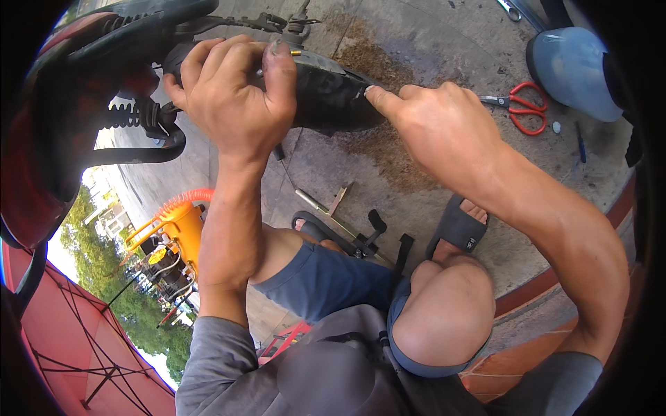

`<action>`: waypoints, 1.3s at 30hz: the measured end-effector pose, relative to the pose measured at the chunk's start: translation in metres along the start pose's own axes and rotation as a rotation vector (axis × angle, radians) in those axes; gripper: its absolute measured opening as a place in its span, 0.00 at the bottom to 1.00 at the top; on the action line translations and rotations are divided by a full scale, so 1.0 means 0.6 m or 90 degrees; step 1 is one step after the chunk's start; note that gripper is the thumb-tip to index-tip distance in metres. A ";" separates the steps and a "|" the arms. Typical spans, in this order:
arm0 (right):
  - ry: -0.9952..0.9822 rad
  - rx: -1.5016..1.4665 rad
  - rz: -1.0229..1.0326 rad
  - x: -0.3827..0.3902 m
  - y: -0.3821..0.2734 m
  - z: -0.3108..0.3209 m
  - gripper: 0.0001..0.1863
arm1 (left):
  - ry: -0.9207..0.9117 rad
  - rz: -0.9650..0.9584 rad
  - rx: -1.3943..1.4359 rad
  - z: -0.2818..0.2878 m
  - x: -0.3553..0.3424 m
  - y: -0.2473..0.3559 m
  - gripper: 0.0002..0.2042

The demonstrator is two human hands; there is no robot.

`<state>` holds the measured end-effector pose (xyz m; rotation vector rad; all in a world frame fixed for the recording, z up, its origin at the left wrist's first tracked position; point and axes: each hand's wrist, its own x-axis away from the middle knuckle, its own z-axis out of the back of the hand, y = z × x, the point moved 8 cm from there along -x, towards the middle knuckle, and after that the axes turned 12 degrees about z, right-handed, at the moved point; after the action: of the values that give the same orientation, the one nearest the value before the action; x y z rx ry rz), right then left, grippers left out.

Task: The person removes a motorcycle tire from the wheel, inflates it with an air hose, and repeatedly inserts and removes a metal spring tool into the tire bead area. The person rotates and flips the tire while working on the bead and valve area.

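A black tyre (326, 100) lies across the upper middle, beside the motorcycle (52, 132). Over its left part my left hand (239, 93) is closed, fingers curled on the far side and thumb along the near face. A small brass-coloured piece (296, 53) shows by that thumb. At the tyre's right end my right hand (444, 125) is closed, one digit tip pressed to the dark rubber next to a small pale mark. Whatever its curled fingers hold, if anything, is hidden.
Red-handled scissors (527, 107), a blue plastic container (572, 73) and a spanner (512, 10) lie right. A metal rod tool with pedal-like arms (364, 243) rests by my feet. An orange compressor (182, 236) with coiled hose stands left. Brownish debris (399, 159) spreads near the tyre.
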<state>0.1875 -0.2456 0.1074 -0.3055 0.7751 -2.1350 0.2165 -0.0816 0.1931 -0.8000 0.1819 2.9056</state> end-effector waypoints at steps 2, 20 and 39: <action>0.029 -0.075 -0.026 -0.008 0.009 0.000 0.18 | 0.000 0.003 -0.003 0.001 -0.003 -0.001 0.09; 0.015 -0.137 -0.100 -0.037 0.021 -0.003 0.09 | -0.037 0.021 -0.079 0.002 -0.008 0.010 0.12; 0.006 0.139 0.051 -0.043 -0.035 0.001 0.08 | -0.028 0.048 -0.091 0.007 -0.004 -0.003 0.11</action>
<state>0.1907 -0.2162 0.1219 -0.1471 0.5435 -2.1228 0.2168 -0.0791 0.1980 -0.7636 0.0005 3.0318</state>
